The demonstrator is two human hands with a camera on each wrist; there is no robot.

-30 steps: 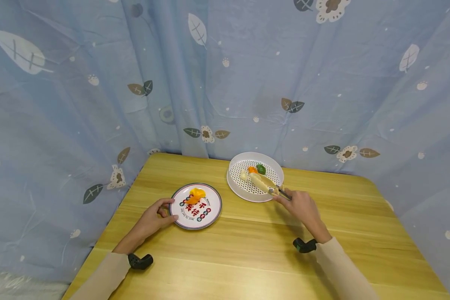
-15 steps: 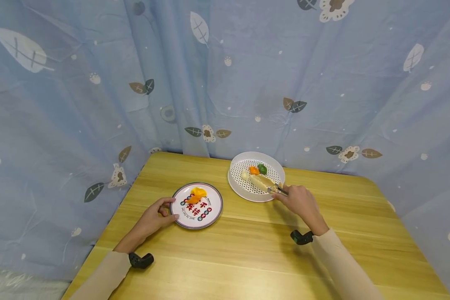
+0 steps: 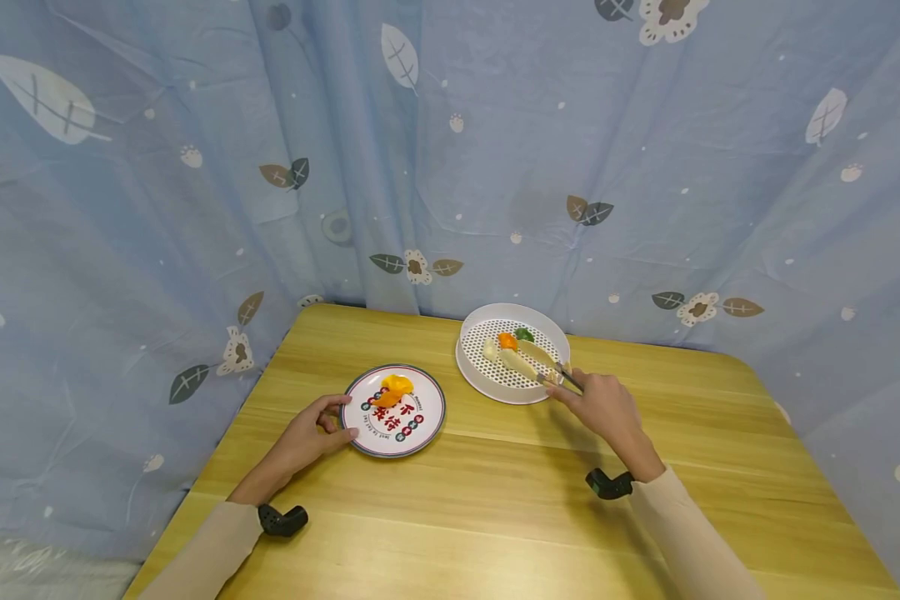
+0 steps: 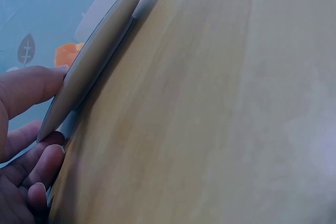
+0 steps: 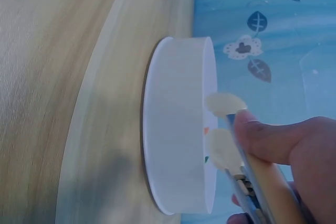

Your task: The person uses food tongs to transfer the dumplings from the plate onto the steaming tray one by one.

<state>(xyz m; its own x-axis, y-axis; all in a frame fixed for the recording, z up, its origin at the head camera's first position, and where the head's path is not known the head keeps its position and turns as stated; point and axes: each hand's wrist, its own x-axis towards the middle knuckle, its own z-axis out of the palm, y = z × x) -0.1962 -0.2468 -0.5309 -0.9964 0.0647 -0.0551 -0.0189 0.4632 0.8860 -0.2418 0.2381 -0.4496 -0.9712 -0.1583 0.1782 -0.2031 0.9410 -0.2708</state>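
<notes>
My left hand [image 3: 311, 435] grips the near-left rim of a white plate [image 3: 375, 437], thumb above and fingers beneath in the left wrist view. On the plate lie a yellow piece [image 3: 397, 384] and an orange piece [image 3: 386, 400], like dumpling-shaped toy food. My right hand [image 3: 606, 410] holds metal tongs with cream tips [image 5: 226, 148], spread apart inside a white steamer basket [image 3: 481, 385]. Within the basket sit a white piece [image 3: 490, 349], an orange dumpling-like piece [image 3: 507, 341] and a green one [image 3: 524, 334]. The green piece is partly hidden by the far tong tip.
Both the plate and the basket stand on a wooden table [image 3: 450, 517], the basket close to its back edge. A blue patterned curtain [image 3: 487, 167] hangs behind and at the sides. Each wrist wears a black camera mount [image 3: 281, 522].
The tongs' tips have spread wider, the far one shifting toward the green piece. The left hand and the plate stay in place.
</notes>
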